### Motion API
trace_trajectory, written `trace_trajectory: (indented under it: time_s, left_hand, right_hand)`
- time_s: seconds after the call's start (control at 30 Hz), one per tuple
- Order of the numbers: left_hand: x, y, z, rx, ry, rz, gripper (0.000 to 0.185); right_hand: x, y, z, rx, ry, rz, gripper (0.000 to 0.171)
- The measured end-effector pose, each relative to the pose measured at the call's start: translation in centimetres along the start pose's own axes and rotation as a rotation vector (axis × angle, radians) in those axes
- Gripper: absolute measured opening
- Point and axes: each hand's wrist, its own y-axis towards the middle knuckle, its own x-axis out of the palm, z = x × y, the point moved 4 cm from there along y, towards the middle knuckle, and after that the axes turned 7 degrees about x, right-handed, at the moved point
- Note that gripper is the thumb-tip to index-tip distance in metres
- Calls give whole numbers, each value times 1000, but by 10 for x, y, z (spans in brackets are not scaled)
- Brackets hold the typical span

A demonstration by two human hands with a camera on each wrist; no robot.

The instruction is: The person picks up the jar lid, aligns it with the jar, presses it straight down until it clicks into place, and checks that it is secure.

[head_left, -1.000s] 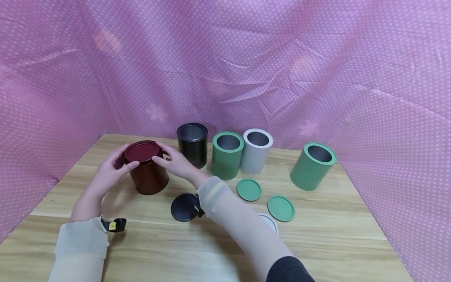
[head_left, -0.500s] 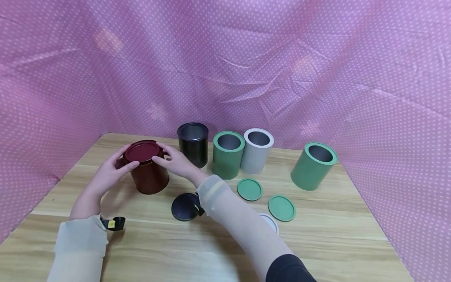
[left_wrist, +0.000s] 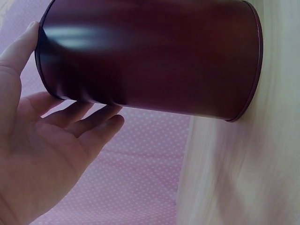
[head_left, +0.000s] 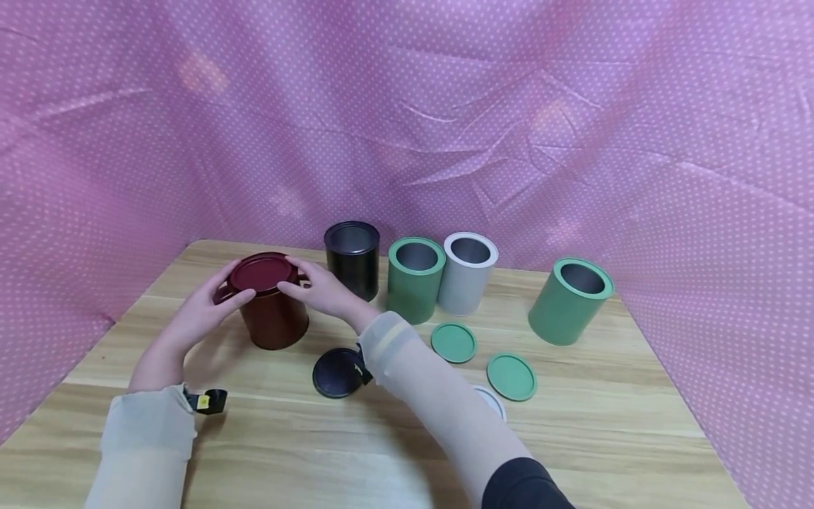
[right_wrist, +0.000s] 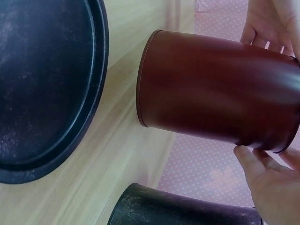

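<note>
A dark red can [head_left: 276, 324] stands upright on the wooden table at the left, its dark red lid [head_left: 262, 272] lying on top. My left hand [head_left: 202, 311] holds the can's upper left side, thumb at the rim. In the left wrist view, the fingers [left_wrist: 101, 131] bend along the can's side. From the opposite side my right hand [head_left: 328, 290] holds the upper rim, thumb toward me. The right wrist view has both hands at the can's top end, with the black lid [right_wrist: 42, 84] close to the camera. How far the red lid is seated cannot be told.
An open black can [head_left: 352, 272], a green can [head_left: 415, 293], a white can [head_left: 463, 283] and another green can [head_left: 566, 311] stand behind and right. Two green lids [head_left: 453, 343] lie before them. My right forearm partly covers a white lid [head_left: 492, 401]. Pink dotted cloth [head_left: 407, 127] surrounds the table.
The whole head view has shifted slightly, so everything appears a little farther right. Both hands stay on the dark red can.
</note>
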Motion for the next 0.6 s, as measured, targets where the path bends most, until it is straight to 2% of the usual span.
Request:
trace_trajectory:
  time_s: [0.33,0.6]
  left_hand:
    - [3,-1,4,4,-29,10,78]
    - [3,1,3,9,-8,17,76]
  right_hand:
    - [-1,1,2,12,-46,28,63]
    - [-1,3,2,6,-52,24,64]
